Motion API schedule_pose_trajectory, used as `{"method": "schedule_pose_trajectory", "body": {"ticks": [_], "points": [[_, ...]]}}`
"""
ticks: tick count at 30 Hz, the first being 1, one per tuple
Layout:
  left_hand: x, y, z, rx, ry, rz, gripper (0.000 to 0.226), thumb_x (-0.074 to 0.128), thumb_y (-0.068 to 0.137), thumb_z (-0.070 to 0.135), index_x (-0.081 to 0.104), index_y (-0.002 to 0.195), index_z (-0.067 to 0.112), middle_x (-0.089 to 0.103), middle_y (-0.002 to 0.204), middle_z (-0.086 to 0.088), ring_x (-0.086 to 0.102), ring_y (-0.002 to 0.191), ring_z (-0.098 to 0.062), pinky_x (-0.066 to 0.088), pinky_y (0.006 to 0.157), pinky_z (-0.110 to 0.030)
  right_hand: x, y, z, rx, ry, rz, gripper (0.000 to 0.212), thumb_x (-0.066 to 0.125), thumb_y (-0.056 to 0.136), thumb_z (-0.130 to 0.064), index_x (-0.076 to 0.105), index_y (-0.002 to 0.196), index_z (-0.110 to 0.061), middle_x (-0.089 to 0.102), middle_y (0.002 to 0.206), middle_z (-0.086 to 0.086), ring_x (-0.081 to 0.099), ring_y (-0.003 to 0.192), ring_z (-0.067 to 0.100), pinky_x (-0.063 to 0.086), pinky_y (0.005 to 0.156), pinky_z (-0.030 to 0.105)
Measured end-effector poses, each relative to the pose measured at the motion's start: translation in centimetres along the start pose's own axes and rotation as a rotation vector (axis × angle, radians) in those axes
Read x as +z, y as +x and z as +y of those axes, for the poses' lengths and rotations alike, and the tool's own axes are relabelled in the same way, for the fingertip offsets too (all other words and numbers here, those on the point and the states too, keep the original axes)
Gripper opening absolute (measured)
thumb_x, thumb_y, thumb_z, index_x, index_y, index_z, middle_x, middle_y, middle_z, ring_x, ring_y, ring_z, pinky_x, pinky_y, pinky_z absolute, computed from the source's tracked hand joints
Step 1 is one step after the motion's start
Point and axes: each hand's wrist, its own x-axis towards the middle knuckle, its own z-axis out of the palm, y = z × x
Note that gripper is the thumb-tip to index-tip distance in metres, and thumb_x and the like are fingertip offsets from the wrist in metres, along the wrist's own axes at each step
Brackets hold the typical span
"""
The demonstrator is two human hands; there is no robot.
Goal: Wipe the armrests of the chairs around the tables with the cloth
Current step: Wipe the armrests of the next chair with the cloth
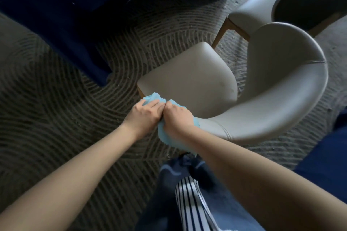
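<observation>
The cloth (166, 138), light blue, is bunched over the front tip of the near armrest (225, 124) of the chair (281, 73); both hands are on it, side by side and touching at the knuckles. The left hand (144, 116) holds the upper fold, fingers curled over it and pointing toward the other hand; the right hand (178, 119) is closed in a fist round the cloth and presses it onto the armrest tip; a loose flap hangs below the right wrist.

The armrest runs from the hands to the right and curves up into the chair back in one continuous grey band; its seam lies just beside the right hand. The seat (187, 77) sits just beyond the hands, its near corner next to the cloth's upper edge.

Open carpet (56, 99) lies left of the hands; a blue-draped counter (56, 5) stands well apart at upper left; a second chair (253, 11) stands near the first chair's far side.
</observation>
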Motion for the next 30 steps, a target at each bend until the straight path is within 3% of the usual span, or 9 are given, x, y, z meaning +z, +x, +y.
{"method": "schedule_pose_trajectory", "body": {"ticks": [3, 5, 8, 13, 18, 23, 25, 27, 30], "points": [[-0.1, 0.2, -1.0, -0.127, -0.041, -0.105, 0.040, 0.030, 0.079, 0.018, 0.066, 0.094, 0.009, 0.066, 0.083, 0.001, 0.068, 0.081, -0.017, 0.051, 0.062, -0.033, 0.3, 1.4, -0.8, 0.035, 0.013, -0.018, 0.026, 0.054, 0.090, -0.015, 0.047, 0.113, -0.008, 0.059, 0.114, 0.006, 0.058, 0.109, 0.026, 0.033, 0.073, 0.029], [-0.3, 0.4, -1.5, -0.197, -0.083, -0.186, 0.042, 0.027, 0.088, 0.025, 0.059, 0.111, 0.012, 0.065, 0.103, 0.002, 0.064, 0.100, -0.015, 0.046, 0.076, -0.036, 0.5, 2.2, -1.3, 0.054, 0.018, -0.040, 0.030, 0.055, 0.090, -0.017, 0.047, 0.117, -0.009, 0.057, 0.118, 0.004, 0.056, 0.112, 0.025, 0.033, 0.074, 0.029], [-0.8, 1.2, -2.2, -0.256, -0.083, -0.321, 0.032, 0.040, 0.097, 0.030, 0.043, 0.128, 0.023, 0.051, 0.130, 0.010, 0.049, 0.122, -0.010, 0.036, 0.092, -0.032, 0.9, 3.2, -1.8, 0.091, 0.009, -0.064, 0.035, 0.054, 0.091, -0.021, 0.044, 0.122, -0.010, 0.056, 0.122, 0.004, 0.054, 0.115, 0.024, 0.035, 0.077, 0.030], [-2.2, 2.3, -1.6, -0.435, -0.307, -0.496, 0.044, 0.047, 0.094, 0.017, 0.039, 0.136, 0.022, 0.051, 0.133, -0.003, 0.048, 0.121, -0.024, 0.034, 0.092, -0.033, 1.3, 3.7, -2.1, 0.124, -0.026, -0.148, 0.055, 0.060, 0.082, -0.018, 0.032, 0.129, -0.010, 0.053, 0.122, 0.013, 0.053, 0.113, 0.034, 0.045, 0.089, 0.044], [-2.7, 1.9, 0.8, -0.492, -0.431, -0.385, 0.037, 0.052, 0.088, 0.015, 0.049, 0.125, 0.019, 0.055, 0.127, -0.001, 0.048, 0.119, -0.024, 0.035, 0.094, -0.033, 1.1, 1.6, -0.5, 0.010, -0.159, -0.128, 0.053, 0.060, 0.087, -0.017, 0.034, 0.131, -0.006, 0.052, 0.127, 0.008, 0.053, 0.118, 0.032, 0.047, 0.095, 0.048], [-2.6, 1.5, 3.9, -0.384, -0.289, -0.203, 0.037, 0.057, 0.085, 0.017, 0.052, 0.121, 0.020, 0.055, 0.122, 0.004, 0.045, 0.122, -0.017, 0.030, 0.100, -0.032, 0.6, -1.8, 2.0, -0.093, -0.240, -0.030, 0.048, 0.054, 0.092, -0.015, 0.033, 0.133, -0.004, 0.052, 0.128, 0.012, 0.056, 0.114, 0.031, 0.046, 0.093, 0.041], [-3.1, 1.4, 6.0, -0.351, -0.211, -0.163, 0.033, 0.059, 0.085, 0.016, 0.054, 0.118, 0.015, 0.057, 0.119, 0.001, 0.046, 0.119, -0.019, 0.030, 0.102, -0.031, 1.0, -3.3, 3.6, -0.145, -0.291, 0.066, 0.041, 0.054, 0.090, -0.018, 0.042, 0.126, -0.002, 0.058, 0.117, 0.013, 0.061, 0.103, 0.029, 0.047, 0.082, 0.036], [-3.3, 1.6, 7.6, -0.313, -0.101, -0.160, 0.036, 0.058, 0.085, 0.013, 0.052, 0.120, 0.013, 0.055, 0.122, -0.001, 0.046, 0.120, -0.020, 0.029, 0.104, -0.031, 1.5, -4.5, 4.9, -0.174, -0.307, 0.176, 0.033, 0.061, 0.075, -0.019, 0.062, 0.104, -0.004, 0.066, 0.086, 0.010, 0.066, 0.073, 0.025, 0.050, 0.063, 0.031], [-4.3, 1.7, 10.8, -0.279, 0.069, -0.137, 0.043, 0.073, 0.071, 0.014, 0.061, 0.113, 0.008, 0.063, 0.109, -0.004, 0.058, 0.105, -0.021, 0.043, 0.096, -0.031, 2.1, -6.0, 7.6, -0.246, -0.289, 0.210, 0.039, 0.041, 0.074, -0.017, 0.070, 0.097, -0.005, 0.066, 0.074, 0.007, 0.062, 0.060, 0.022, 0.049, 0.055, 0.029]]}}
